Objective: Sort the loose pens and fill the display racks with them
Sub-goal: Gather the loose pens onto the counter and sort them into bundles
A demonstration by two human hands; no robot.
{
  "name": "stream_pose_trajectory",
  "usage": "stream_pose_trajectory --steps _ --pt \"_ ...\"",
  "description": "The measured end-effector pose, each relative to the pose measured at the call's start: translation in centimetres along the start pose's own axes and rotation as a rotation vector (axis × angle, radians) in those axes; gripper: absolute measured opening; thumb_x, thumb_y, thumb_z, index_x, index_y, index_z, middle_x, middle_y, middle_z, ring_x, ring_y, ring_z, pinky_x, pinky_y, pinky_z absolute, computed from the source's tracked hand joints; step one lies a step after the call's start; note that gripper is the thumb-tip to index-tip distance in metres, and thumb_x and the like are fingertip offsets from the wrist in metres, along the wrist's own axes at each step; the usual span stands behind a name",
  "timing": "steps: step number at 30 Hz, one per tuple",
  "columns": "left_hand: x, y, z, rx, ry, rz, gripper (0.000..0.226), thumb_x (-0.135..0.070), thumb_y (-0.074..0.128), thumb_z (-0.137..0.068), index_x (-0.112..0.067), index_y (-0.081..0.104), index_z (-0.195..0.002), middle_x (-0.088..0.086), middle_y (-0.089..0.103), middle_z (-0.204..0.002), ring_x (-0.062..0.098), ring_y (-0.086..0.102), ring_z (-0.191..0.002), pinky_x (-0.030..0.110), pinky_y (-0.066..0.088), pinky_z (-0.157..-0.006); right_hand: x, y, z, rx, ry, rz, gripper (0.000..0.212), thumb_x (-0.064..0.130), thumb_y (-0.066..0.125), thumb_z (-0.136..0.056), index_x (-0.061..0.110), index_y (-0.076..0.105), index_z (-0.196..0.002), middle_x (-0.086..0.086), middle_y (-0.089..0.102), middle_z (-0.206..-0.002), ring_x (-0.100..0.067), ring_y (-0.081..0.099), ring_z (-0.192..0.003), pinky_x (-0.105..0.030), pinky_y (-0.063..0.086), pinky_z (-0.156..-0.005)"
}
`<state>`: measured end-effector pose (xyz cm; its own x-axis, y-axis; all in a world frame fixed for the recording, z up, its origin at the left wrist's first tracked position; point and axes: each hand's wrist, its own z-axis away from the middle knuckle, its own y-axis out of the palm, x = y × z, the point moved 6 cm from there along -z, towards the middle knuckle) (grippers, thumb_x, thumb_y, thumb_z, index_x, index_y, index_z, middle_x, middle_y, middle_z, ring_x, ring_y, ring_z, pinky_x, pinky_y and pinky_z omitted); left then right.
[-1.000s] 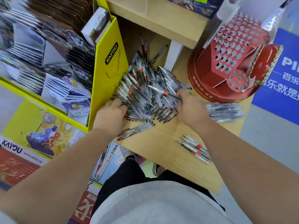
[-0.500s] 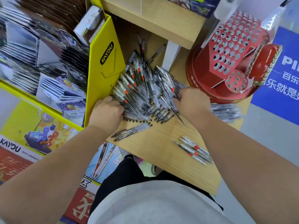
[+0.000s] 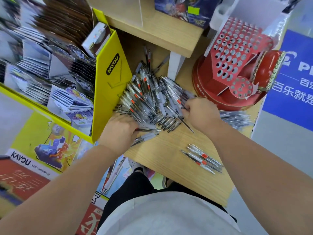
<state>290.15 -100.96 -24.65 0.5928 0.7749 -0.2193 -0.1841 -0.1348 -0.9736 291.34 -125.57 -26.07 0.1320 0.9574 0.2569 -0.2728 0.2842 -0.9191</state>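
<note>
A big pile of loose clear pens (image 3: 149,99), some with red bands, lies on the wooden table (image 3: 169,150). My left hand (image 3: 118,131) is at the pile's near left edge, its fingers curled over a few pens. At the pile's right edge my right hand (image 3: 199,114) grips pens; one dark pen tip sticks out below it. Three or so sorted red-banded pens (image 3: 203,158) lie apart near the front. Behind my right hand lies another bundle of clear pens (image 3: 235,117). The red display rack (image 3: 237,53), full of empty holes, stands at the back right.
A yellow card display stand (image 3: 110,85) with stacked card packs borders the pile on the left. A wooden shelf (image 3: 152,33) overhangs the back of the table. A blue sign (image 3: 294,82) is on the right.
My left hand has slid toward me along the pile's near edge and dug into the pens. My right hand has stayed at the right edge, and its pen now points down-right.
</note>
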Motion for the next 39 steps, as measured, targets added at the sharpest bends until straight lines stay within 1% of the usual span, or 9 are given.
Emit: stream_pose_trajectory --steps 4,7,10,15,19,25,28,30,39 --pt "-2.9 1.3 0.7 0.008 0.044 0.033 0.008 -0.02 0.08 -0.077 -0.014 0.075 -0.077 0.001 0.067 -0.071 0.028 0.066 -0.068 0.037 0.053 -0.069 -2.0 -0.6 3.2 -0.005 -0.048 -0.074 0.027 0.035 0.063 -0.093 0.012 0.059 -0.078 -0.006 0.061 -0.078 -0.03 0.058 -0.074 -0.033 0.04 -0.06" --pt "-6.0 3.0 0.2 0.059 0.106 0.082 0.008 -0.015 0.081 -0.075 -0.012 0.073 -0.074 0.003 0.064 -0.068 0.028 0.063 -0.062 0.036 0.055 -0.058 -4.5 -0.4 6.2 -0.006 -0.025 -0.146 0.018 0.029 0.065 -0.091 0.014 0.065 -0.082 -0.003 0.063 -0.075 -0.026 0.057 -0.075 -0.031 0.035 -0.06" --pt "-9.6 5.1 -0.2 0.17 0.203 0.057 0.01 -0.015 0.082 -0.076 -0.014 0.073 -0.073 0.001 0.061 -0.066 0.025 0.061 -0.06 0.036 0.054 -0.055 -7.3 0.5 9.1 0.019 0.028 -0.169 0.014 0.032 0.065 -0.091 0.02 0.068 -0.086 0.001 0.066 -0.075 -0.024 0.059 -0.073 -0.033 0.043 -0.06" --pt "-15.2 8.5 -0.6 0.412 0.31 -0.045 0.02 -0.023 0.055 -0.098 -0.017 0.074 -0.1 0.002 0.065 -0.094 0.025 0.061 -0.091 0.036 0.048 -0.082 -11.3 2.4 13.2 0.082 0.164 -0.212 0.014 0.035 0.067 -0.088 0.022 0.067 -0.083 -0.001 0.068 -0.076 -0.024 0.062 -0.075 -0.038 0.052 -0.066" --pt "-18.3 10.2 -0.8 0.483 0.394 -0.165 0.016 -0.015 0.057 -0.095 -0.02 0.072 -0.098 0.0 0.065 -0.096 0.024 0.06 -0.091 0.038 0.049 -0.082 -13.2 3.5 15.3 0.111 0.224 -0.171 0.013 0.036 0.062 -0.091 0.023 0.065 -0.086 0.001 0.067 -0.081 -0.024 0.061 -0.079 -0.034 0.051 -0.066" --pt "-19.4 11.3 -1.1 0.448 0.392 -0.184 0.015 -0.016 0.064 -0.09 -0.022 0.076 -0.099 -0.001 0.066 -0.097 0.023 0.062 -0.094 0.035 0.046 -0.075 -12.7 4.8 14.8 0.133 0.156 -0.074 0.017 0.035 0.058 -0.093 0.022 0.067 -0.097 -0.002 0.064 -0.095 -0.027 0.062 -0.089 -0.033 0.05 -0.069" --pt "-19.7 10.2 -1.2 0.374 0.387 -0.128 0.005 -0.015 0.079 -0.075 -0.017 0.074 -0.074 -0.001 0.062 -0.076 0.024 0.063 -0.076 0.033 0.046 -0.062 -12.2 5.0 13.9 0.135 0.103 -0.064 0.018 0.034 0.06 -0.093 0.021 0.069 -0.101 -0.003 0.063 -0.1 -0.028 0.062 -0.093 -0.036 0.053 -0.074" --pt "-19.4 9.7 -1.2 0.301 0.375 -0.081 0.018 -0.015 0.089 -0.06 -0.017 0.071 -0.062 -0.003 0.057 -0.064 0.023 0.06 -0.065 0.03 0.048 -0.053 -11.8 5.3 13.8 0.147 0.076 -0.076 0.017 0.036 0.063 -0.093 0.023 0.07 -0.102 -0.002 0.061 -0.101 -0.027 0.061 -0.093 -0.035 0.051 -0.074" --pt "-16.6 9.3 -0.6 0.197 0.159 0.064 0.037 -0.03 0.095 -0.059 -0.013 0.072 -0.083 0.004 0.064 -0.086 0.03 0.062 -0.08 0.04 0.056 -0.06 -11.5 6.1 14.9 0.072 0.09 -0.164 0.021 0.038 0.065 -0.093 0.023 0.072 -0.105 0.0 0.062 -0.096 -0.024 0.06 -0.089 -0.029 0.044 -0.069"
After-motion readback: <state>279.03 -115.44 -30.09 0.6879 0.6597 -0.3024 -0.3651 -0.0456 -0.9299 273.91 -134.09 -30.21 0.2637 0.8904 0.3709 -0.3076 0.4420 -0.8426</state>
